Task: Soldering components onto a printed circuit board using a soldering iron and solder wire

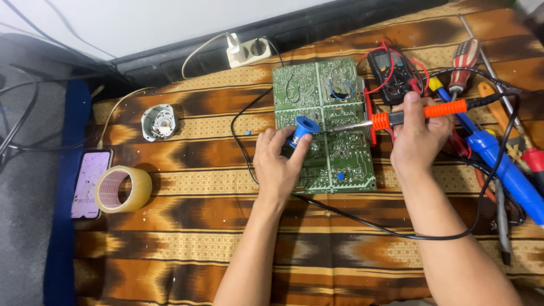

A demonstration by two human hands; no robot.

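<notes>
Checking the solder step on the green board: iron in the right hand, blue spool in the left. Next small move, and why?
Probably bring the solder wire end down to meet the iron's tip. The right hand holds the soldering iron with its tip over the circuit board, right beside the solder spool pinched in the left hand. Whether the tip touches a joint is unclear.

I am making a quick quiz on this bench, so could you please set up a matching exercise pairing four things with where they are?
Things:
1. small blue spool of solder wire
2. orange-handled soldering iron
3. roll of clear packing tape
4. black digital multimeter

Places:
A. beside the phone, far left
B. in the right hand
C. in the left hand
D. by the green circuit board's upper right corner

Pairs: 1-C, 2-B, 3-A, 4-D
</notes>
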